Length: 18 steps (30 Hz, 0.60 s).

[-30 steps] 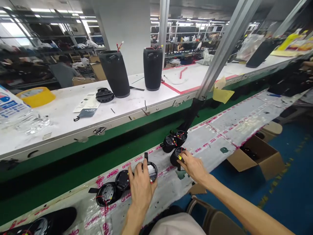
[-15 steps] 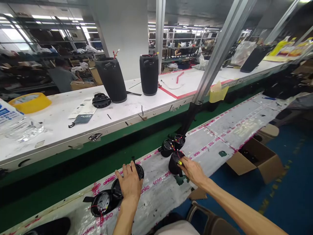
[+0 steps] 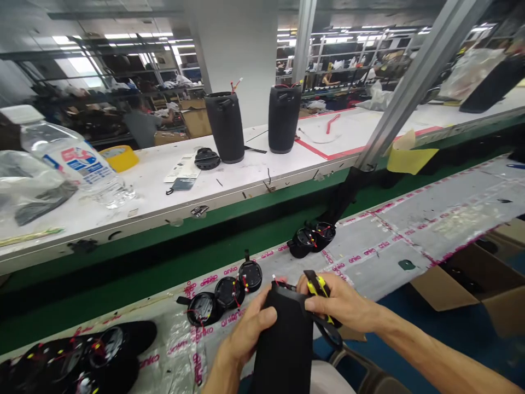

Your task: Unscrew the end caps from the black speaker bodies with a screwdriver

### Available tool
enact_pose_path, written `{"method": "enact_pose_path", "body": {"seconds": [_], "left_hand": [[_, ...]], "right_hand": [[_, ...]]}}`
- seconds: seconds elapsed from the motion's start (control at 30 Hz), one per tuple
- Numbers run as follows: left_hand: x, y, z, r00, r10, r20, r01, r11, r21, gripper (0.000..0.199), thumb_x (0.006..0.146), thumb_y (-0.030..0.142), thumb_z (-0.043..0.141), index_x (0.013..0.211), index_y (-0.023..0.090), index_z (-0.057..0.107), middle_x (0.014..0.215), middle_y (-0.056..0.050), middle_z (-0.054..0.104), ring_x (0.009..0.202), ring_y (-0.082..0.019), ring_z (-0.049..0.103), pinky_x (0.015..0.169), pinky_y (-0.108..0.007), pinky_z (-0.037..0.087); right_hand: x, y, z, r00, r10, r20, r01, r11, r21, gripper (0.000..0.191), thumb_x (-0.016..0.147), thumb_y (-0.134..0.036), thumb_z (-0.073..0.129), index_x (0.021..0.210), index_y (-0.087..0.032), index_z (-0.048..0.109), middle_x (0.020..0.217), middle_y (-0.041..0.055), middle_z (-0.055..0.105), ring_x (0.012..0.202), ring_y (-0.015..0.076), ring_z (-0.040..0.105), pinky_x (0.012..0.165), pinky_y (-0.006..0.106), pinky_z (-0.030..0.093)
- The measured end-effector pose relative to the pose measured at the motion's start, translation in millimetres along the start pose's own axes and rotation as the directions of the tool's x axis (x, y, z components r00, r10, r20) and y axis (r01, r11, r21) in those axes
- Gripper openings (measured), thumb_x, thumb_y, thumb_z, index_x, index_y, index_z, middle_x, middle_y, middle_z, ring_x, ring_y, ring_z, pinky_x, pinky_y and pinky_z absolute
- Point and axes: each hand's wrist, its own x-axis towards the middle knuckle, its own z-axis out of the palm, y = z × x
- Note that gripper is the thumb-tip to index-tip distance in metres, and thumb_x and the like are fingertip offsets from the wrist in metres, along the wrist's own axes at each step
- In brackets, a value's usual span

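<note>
A black fabric-covered cylinder (image 3: 285, 345) with small wires at its top end lies tilted toward me at the bottom centre. My left hand (image 3: 246, 331) is wrapped round its left side, thumb on top. On the right, my right hand (image 3: 340, 303) holds a yellow and black tool (image 3: 318, 287) and touches the cylinder's upper right edge. A dark strap loop hangs below that hand. Left of my hands, black round units with red wires (image 3: 228, 291) stand in a row on the covered lower bench (image 3: 279, 262). Two similar units (image 3: 305, 241) stand farther back.
More black units (image 3: 109, 347) crowd the lower left. On the white upper shelf (image 3: 164, 200) are two upright black cylinders (image 3: 227, 128), a water bottle (image 3: 76, 153), yellow tape (image 3: 121, 158) and tags. A metal post (image 3: 414, 82) rises at right. Cardboard boxes (image 3: 451, 282) sit below, right.
The black cylinder has come off the bench toward me. My left hand has left the round units and now grips it. The view has shifted left.
</note>
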Motion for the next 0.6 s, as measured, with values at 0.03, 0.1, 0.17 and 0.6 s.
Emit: {"method": "enact_pose_path", "body": {"seconds": [0.03, 0.1, 0.17, 0.6], "left_hand": [[-8, -3, 2.0, 1.0, -0.009, 0.022, 0.013, 0.983, -0.184, 0.097, 0.077, 0.072, 0.074, 0.157, 0.022, 0.051, 0.135, -0.016, 0.075, 0.12, -0.038, 0.073, 0.099, -0.045, 0.056], [-25, -8, 6.3, 1.0, -0.011, -0.013, 0.006, 0.927, -0.374, 0.095, 0.075, 0.062, 0.082, 0.156, 0.022, 0.051, 0.132, -0.015, 0.076, 0.114, -0.036, 0.074, 0.093, -0.04, 0.055], [-40, -12, 10.7, 0.992, -0.023, -0.126, -0.031, 0.912, -0.409, 0.091, 0.075, 0.054, 0.084, 0.155, 0.022, 0.052, 0.13, -0.015, 0.076, 0.109, -0.034, 0.075, 0.087, -0.037, 0.055], [-100, -21, 23.4, 0.882, -0.099, -0.46, -0.102, 0.914, -0.392, 0.103, 0.079, 0.049, 0.086, 0.163, 0.023, 0.033, 0.122, -0.014, 0.079, 0.098, -0.03, 0.078, 0.084, -0.038, 0.059]], "right_hand": [[4, -2, 8, 0.999, -0.024, 0.049, 0.022, 0.999, 0.033, 0.042, 0.091, -0.06, 0.075, 0.087, -0.02, 0.061, 0.069, -0.0051, 0.05, 0.063, 0.0128, 0.043, 0.058, 0.027, 0.034], [12, -5, 21, 0.99, -0.051, 0.135, 0.041, 0.996, 0.074, 0.042, 0.091, -0.059, 0.076, 0.088, -0.02, 0.061, 0.071, -0.0053, 0.051, 0.064, 0.0121, 0.041, 0.059, 0.026, 0.033], [16, -9, 30, 0.981, -0.049, 0.185, 0.038, 0.997, 0.064, 0.039, 0.093, -0.058, 0.073, 0.091, -0.02, 0.063, 0.079, -0.0035, 0.056, 0.068, 0.0129, 0.044, 0.061, 0.027, 0.036], [-15, -54, 65, 0.964, -0.017, 0.266, 0.244, 0.452, -0.858, 0.023, 0.115, -0.038, 0.04, 0.114, -0.026, 0.06, 0.099, 0.001, 0.073, 0.078, 0.0228, 0.068, 0.07, 0.035, 0.043]]}}
